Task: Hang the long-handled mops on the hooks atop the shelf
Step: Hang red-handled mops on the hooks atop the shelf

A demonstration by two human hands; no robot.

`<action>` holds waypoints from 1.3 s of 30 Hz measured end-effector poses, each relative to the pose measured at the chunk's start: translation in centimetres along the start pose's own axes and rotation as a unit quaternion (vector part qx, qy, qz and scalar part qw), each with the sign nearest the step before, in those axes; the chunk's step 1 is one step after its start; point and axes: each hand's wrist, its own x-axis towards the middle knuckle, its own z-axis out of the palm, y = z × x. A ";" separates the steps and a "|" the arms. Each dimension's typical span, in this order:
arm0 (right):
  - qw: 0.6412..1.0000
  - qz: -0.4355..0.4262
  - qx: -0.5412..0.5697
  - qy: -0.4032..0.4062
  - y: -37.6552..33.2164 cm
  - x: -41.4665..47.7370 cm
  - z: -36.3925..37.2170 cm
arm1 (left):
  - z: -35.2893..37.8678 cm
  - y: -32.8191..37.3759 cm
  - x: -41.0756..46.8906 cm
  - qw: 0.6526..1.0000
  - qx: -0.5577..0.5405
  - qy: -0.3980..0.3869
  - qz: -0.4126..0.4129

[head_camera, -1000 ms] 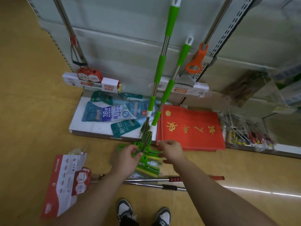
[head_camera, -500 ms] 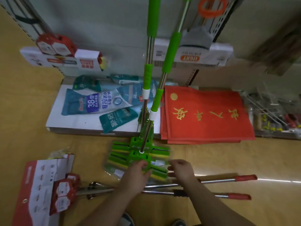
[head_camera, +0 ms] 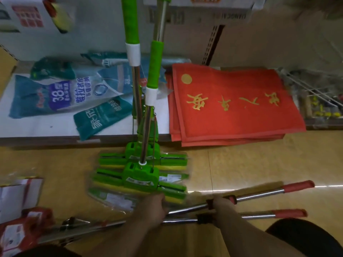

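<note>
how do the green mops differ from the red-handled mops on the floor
Pose: the green mops stand upright, heads on the floor; the red-handled mops lie flat.
Colour: green mops have green grips; red-handled mops have red grips.
Handling: green mops are untouched; the right hand and left hand hold the red-handled mops.
Shared: long steel poles.

Mops stand before the shelf, left of mats.

Both forearms are bare from the left grip and the right grip back to the lower edge. Behind the right grip is a rounded mass of dark cloth; a second dark patch shows behind the left, blurred.
</note>
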 end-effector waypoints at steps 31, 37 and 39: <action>0.948 -0.226 0.225 0.023 -7.9 -22.2 -5.4 | -12.6 2.3 -9.2 0.999 -0.030 -0.021 0.039; 0.923 -0.342 0.175 -0.042 -10.2 -34.0 -3.7 | -22.2 1.2 -15.6 0.997 -0.078 -0.008 0.024; 0.909 -0.385 0.144 -0.065 -10.5 -37.9 -3.2 | -24.7 0.7 -17.8 0.994 -0.102 0.005 0.027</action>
